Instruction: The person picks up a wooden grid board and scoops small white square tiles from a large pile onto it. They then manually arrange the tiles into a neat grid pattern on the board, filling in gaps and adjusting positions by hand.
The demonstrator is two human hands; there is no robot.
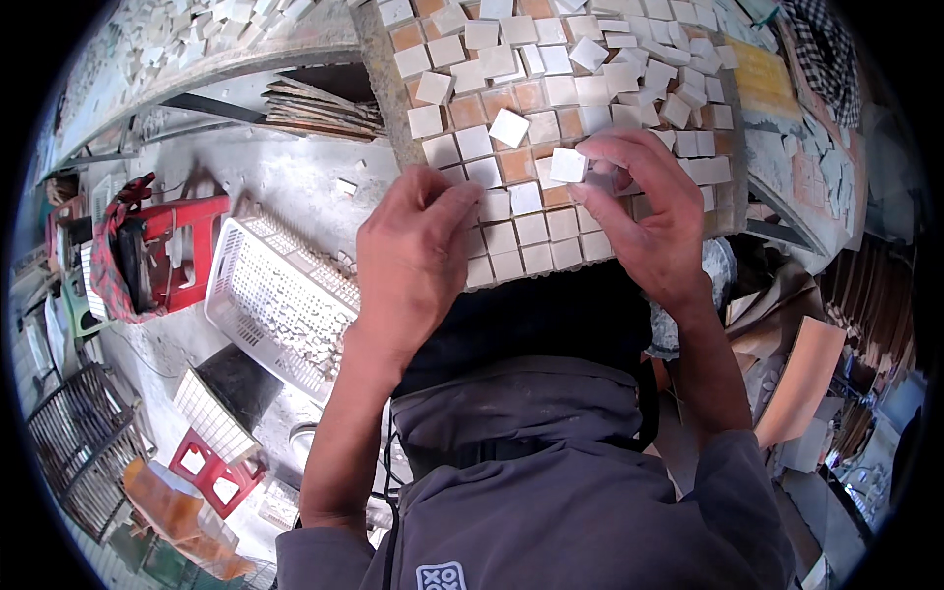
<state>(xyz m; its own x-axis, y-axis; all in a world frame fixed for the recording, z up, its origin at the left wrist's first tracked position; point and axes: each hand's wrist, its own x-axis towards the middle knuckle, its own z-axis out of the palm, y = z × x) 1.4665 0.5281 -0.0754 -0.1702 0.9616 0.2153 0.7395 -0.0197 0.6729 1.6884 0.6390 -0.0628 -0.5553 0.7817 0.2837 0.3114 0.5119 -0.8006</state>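
Small square tiles, white, cream and some orange-tan, stand in rows point(531, 229) on a board point(385, 98) in front of me. My right hand point(657, 211) pinches a white tile point(567, 165) between thumb and forefinger, just above the rows. At the board's left edge, my left hand point(405, 258) has its thumb and fingers closed together beside the nearest tiles. Whatever they may hold is hidden. One loose white tile point(508, 128) lies tilted on top of the others, left of the held one. More loose tiles point(678, 84) are heaped at the far right of the board.
On the floor to the left stands a white plastic basket point(236, 285) with tile pieces in it, beside a red stool point(202, 246). Another table point(236, 64) at the far left carries many tiles. A yellow block point(759, 84) and a checked cloth point(824, 49) lie at the far right.
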